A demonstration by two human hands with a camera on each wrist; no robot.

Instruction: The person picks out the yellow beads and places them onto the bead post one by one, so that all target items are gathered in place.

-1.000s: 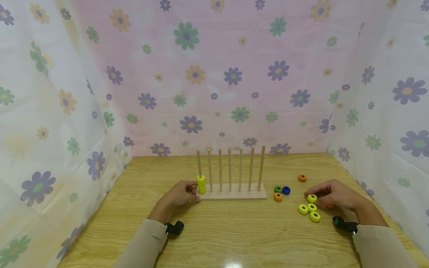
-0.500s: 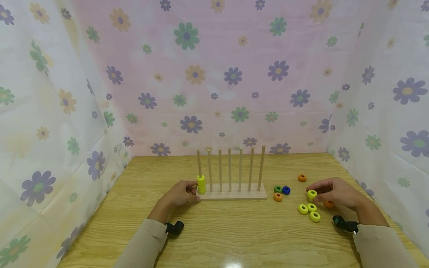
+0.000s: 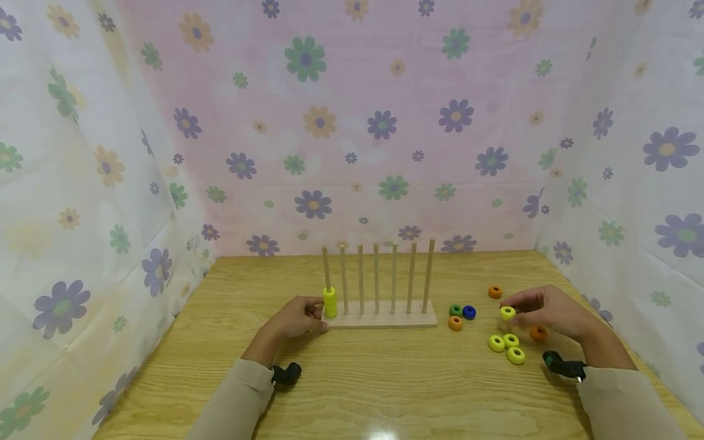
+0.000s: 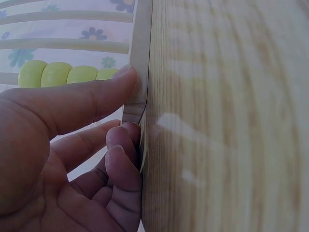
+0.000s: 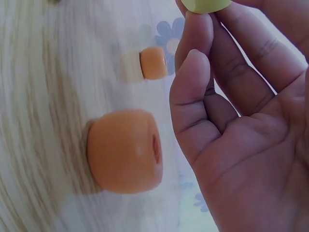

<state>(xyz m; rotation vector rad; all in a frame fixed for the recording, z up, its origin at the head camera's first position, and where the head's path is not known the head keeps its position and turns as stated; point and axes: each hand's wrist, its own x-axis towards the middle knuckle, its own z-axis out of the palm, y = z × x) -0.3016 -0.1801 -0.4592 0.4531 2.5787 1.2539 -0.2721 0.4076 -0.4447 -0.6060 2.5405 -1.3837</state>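
A wooden peg stand with a row of upright pegs stands mid-table. Several yellow beads are stacked on its leftmost peg. My left hand grips the left end of the base, thumb on the front edge, as the left wrist view shows from close up. My right hand pinches a yellow bead between thumb and fingertips, held just above the table. In the right wrist view only the lower edge of that yellow bead shows. Three loose yellow beads lie in front of the right hand.
An orange bead lies under the right hand, another orange bead behind it. A green bead, a blue bead and a third orange bead sit together right of the stand. Flowered cloth encloses the table.
My right hand has taken up one yellow bead from the group and lifted it slightly, drifting a little back and left. The left hand and peg stand have stayed put.
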